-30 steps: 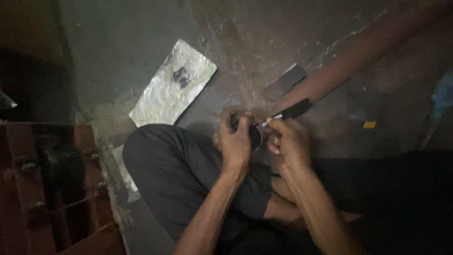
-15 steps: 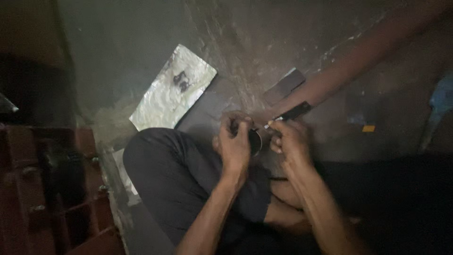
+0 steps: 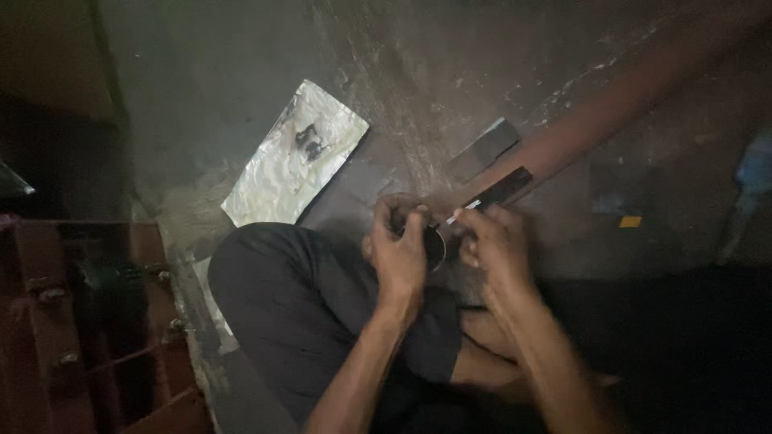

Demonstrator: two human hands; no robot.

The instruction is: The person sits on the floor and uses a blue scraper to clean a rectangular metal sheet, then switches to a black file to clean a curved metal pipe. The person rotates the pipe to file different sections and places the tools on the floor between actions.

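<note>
The left hand [image 3: 400, 249] was closed around a small dark ring [image 3: 435, 245] at centre scene; the right hand [image 3: 492, 245] pinched a black-handled tool [image 3: 492, 193] against it; a foil sheet [image 3: 294, 157] lay far left.

Setting: dim, rough workshop, work done at floor level. Evidence: stained, scratched concrete floor [image 3: 241, 88]; rust-red metal frame with bolts [image 3: 72, 321] at the left; crumpled foil sheet [image 3: 293, 157] smeared with dark grease; small dark metal block [image 3: 485, 149] lying loose on the floor.
</note>
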